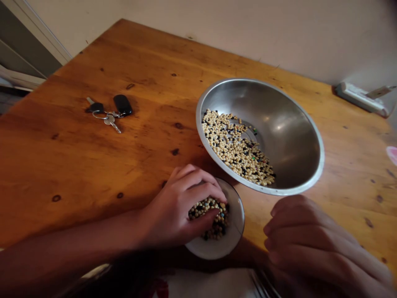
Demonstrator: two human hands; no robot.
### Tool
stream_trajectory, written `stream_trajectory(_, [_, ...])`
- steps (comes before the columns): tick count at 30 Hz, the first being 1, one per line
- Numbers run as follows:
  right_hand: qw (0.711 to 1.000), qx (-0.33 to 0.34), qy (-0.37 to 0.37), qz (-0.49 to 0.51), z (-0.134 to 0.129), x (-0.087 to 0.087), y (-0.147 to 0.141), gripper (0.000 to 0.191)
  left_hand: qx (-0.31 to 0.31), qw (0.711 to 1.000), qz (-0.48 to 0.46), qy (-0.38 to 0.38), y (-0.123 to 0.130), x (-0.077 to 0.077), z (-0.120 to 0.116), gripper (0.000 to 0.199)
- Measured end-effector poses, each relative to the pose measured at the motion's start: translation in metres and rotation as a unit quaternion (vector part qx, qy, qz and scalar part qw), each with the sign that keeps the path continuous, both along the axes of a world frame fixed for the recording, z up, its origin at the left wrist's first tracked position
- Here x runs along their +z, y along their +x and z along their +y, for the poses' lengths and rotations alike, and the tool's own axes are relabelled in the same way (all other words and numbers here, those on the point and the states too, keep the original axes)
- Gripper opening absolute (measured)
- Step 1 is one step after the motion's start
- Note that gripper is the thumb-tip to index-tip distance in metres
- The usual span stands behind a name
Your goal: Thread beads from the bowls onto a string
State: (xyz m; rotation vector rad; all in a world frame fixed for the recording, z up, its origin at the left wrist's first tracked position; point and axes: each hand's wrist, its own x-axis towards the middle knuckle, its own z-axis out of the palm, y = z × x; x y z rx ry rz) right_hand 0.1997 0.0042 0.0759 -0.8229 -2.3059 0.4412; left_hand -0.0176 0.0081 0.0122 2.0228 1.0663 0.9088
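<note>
My left hand (186, 203) reaches over a small white dish (236, 231) of beads. Its fingers are curved and apart from the thumb, and the fingertips touch the cream and black beads (214, 225), which show between thumb and fingers. A few coloured beads are mixed in. My right hand (310, 244) is closed in a fist near the front rim of a large steel bowl (285, 120); anything inside the fist is hidden. Many more cream and black beads (237, 153) lie on the left side of that bowl's bottom.
A bunch of keys (108, 118) with a black fob (122, 104) lies on the wooden table (149, 82), left of the bowl. At the back right, by the wall, is a white power strip (361, 97). Part of a pink and white object (392, 154) shows at the right edge.
</note>
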Motion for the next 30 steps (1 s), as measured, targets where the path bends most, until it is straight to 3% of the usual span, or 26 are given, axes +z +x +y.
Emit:
stream_trajectory(3, [0.998,0.041,-0.047,0.016,0.005,-0.003,-0.003,0.01,-0.003,1.0,-0.004,-0.004,-0.001,0.001,0.0,0.017])
stream_trajectory(8, [0.997,0.065,0.023,0.043,0.013,-0.019,-0.013,0.011,-0.016,1.0,-0.001,0.013,-0.001,0.003,-0.001,0.013])
stream_trajectory(12, [0.994,0.098,0.034,0.028,0.017,-0.027,-0.015,0.014,-0.057,0.997,-0.006,0.053,-0.001,0.004,-0.001,0.008])
stream_trajectory(16, [0.997,0.058,0.021,0.035,0.013,-0.031,-0.009,0.019,-0.056,0.996,-0.01,0.061,-0.001,0.004,0.0,0.003])
stream_trajectory(20, [0.999,0.006,0.019,0.043,0.01,-0.033,-0.006,0.032,-0.019,0.999,-0.033,0.014,-0.001,0.004,0.001,0.002])
stream_trajectory(24, [0.997,-0.037,-0.013,0.072,0.011,-0.032,-0.01,0.029,-0.025,0.998,-0.056,-0.021,-0.001,0.004,0.0,0.001])
stream_trajectory(30, [0.993,0.03,-0.037,0.107,0.013,-0.032,-0.015,0.028,-0.048,0.997,-0.065,-0.012,-0.001,0.005,-0.003,0.004])
